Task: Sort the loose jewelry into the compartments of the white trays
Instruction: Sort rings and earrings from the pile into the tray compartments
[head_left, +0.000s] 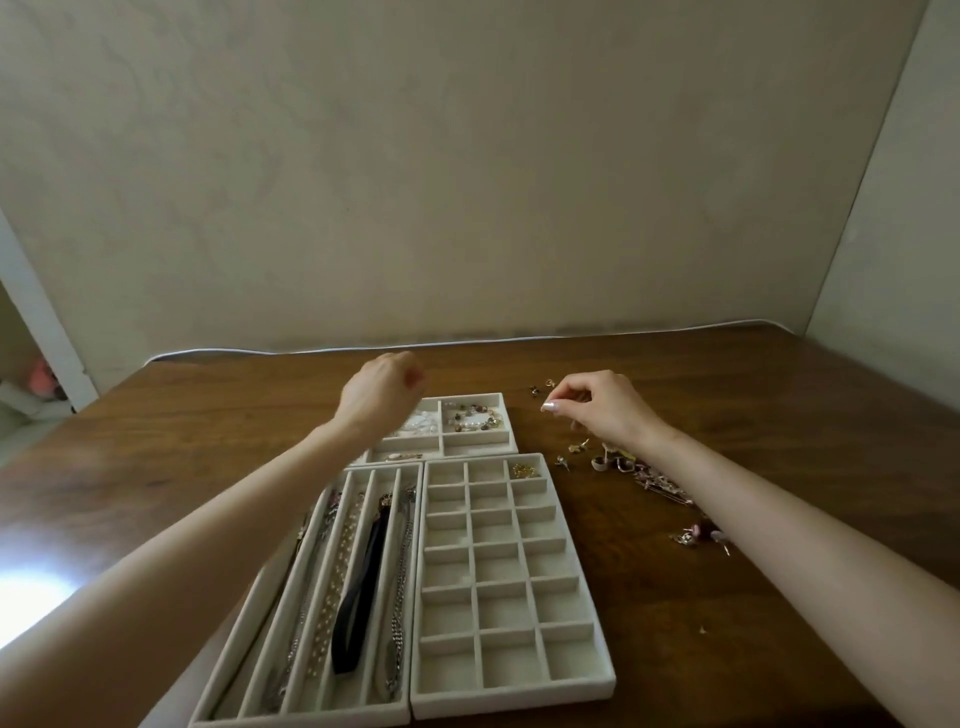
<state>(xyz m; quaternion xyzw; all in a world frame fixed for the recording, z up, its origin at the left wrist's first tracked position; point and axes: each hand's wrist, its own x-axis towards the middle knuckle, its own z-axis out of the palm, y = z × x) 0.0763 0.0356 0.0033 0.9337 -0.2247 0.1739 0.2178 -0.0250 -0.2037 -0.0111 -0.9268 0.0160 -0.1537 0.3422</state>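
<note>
Brown tabletop (675, 649) shows between grid tray (514, 699) and loose jewelry (660, 480).

The trays (513, 699) are showing off-white, the table (737, 597) dark streaky brown (wood grain), one band (363, 571) black.

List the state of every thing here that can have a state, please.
grid tray, nearly empty, one gold piece in far right cell
long-slot tray, slots filled with chains
small tray, beads in far cells
loose jewelry, scattered on table
left hand, fingers curled, blurred
right hand, fingertips pinched, contents unclear
</note>
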